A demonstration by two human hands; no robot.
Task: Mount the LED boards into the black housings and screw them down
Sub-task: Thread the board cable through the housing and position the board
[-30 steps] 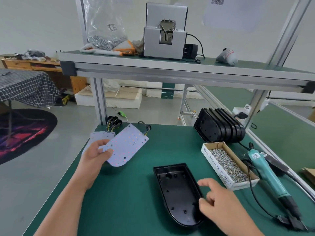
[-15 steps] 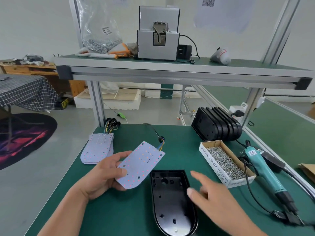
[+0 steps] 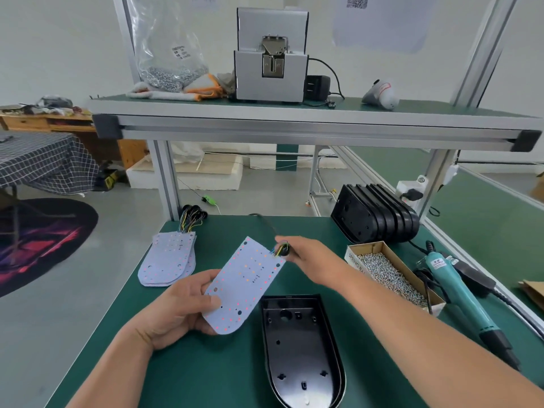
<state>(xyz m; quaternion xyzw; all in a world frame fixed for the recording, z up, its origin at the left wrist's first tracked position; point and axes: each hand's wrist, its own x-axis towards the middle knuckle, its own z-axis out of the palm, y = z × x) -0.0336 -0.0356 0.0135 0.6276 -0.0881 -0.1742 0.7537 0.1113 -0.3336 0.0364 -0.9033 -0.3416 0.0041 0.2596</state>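
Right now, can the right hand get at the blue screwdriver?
Probably yes, once it lets go. The right hand pinches the wires of the LED board; the screwdriver lies uncovered on the mat, just beyond the screw box.

Bright, even light; wide-angle edge bending; slight motion blur
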